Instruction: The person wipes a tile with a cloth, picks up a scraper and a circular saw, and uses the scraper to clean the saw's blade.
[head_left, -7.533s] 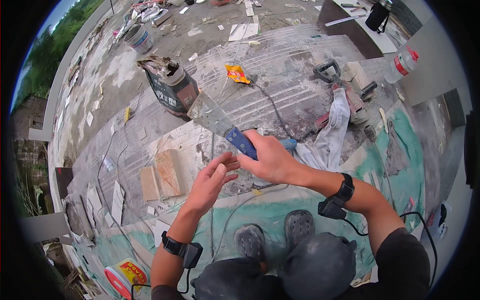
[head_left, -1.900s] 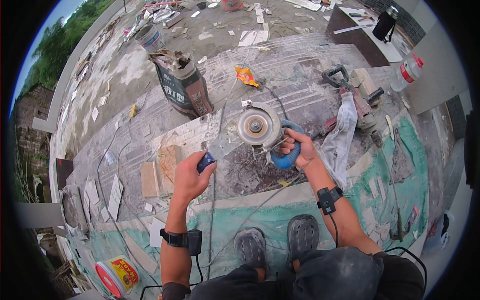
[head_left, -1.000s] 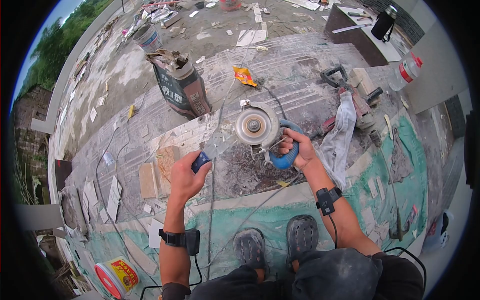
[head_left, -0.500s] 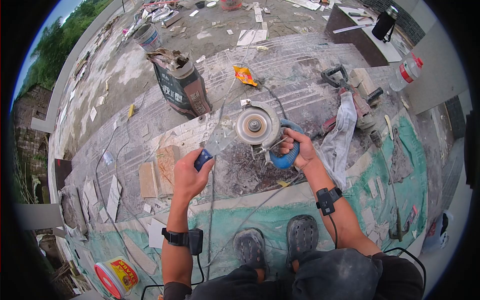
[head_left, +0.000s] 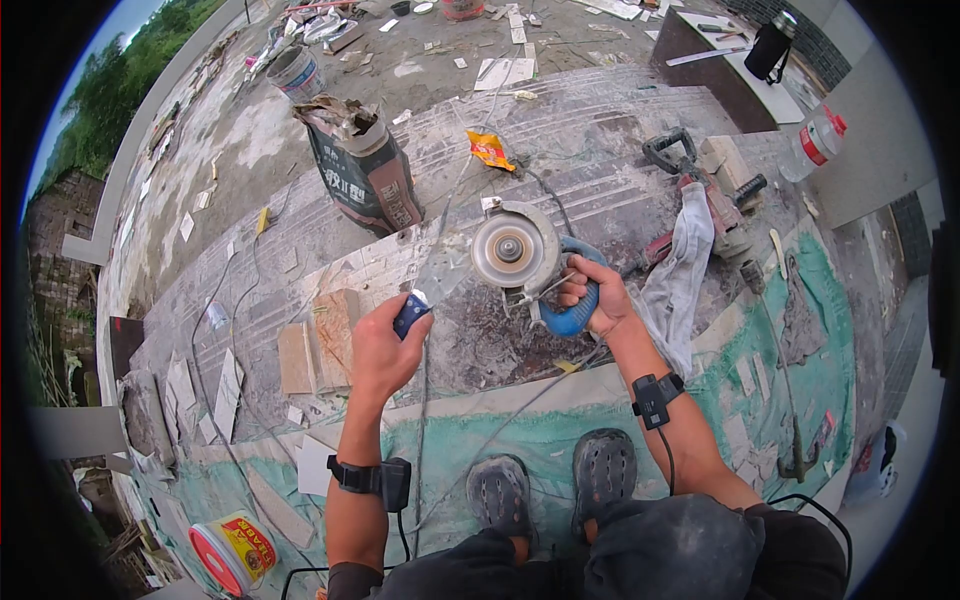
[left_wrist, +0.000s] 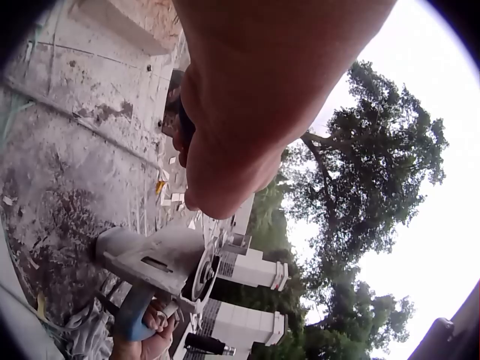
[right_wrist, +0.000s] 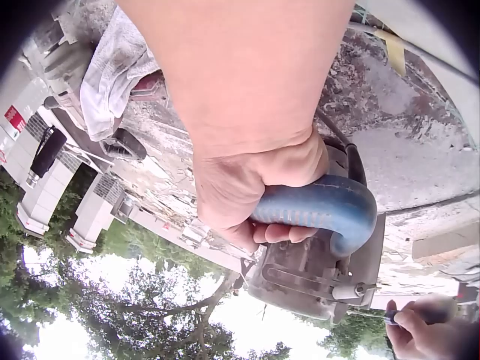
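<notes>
My left hand [head_left: 383, 345] grips the blue handle of a putty knife [head_left: 411, 314], its thin metal blade pointing up toward the saw. With curled fingers my right hand [head_left: 600, 298] holds the blue loop handle of a circular saw [head_left: 572, 317], whose round disc [head_left: 509, 250] faces up in the head view. The putty knife's blade lies close to the left edge of the disc. In the right wrist view the fingers wrap round the blue handle [right_wrist: 322, 206], and the left hand [right_wrist: 424, 330] shows near the saw's far side. The left wrist view shows the saw's flat base [left_wrist: 157, 259].
Behind stands an open bag of powder [head_left: 360, 170]. An orange packet [head_left: 490, 151] lies past the saw. On the right are a dusty power tool [head_left: 705, 200] and a white cloth [head_left: 685, 270]. Tile pieces [head_left: 325, 345] lie left; cables cross the dusty boards.
Earlier my right hand held the putty knife; now my left has it and my right holds the saw. Over the last second the knife shifts slightly beside the disc while the saw stays put.
</notes>
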